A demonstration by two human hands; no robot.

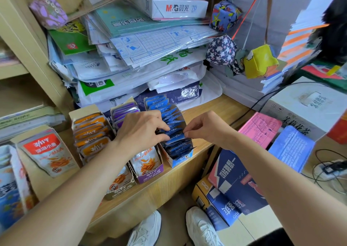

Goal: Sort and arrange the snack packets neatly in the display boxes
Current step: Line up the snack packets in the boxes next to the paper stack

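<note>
Pinching blue packets [175, 132] in the blue box [180, 161], right of the purple box [150, 176]: fingers of left hand [142, 131] and right hand [204, 127].

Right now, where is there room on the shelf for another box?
Bare wood lies right of the blue box, up to the black cable. Left of it the boxes crowd side by side; paper piles fill the back.
</note>
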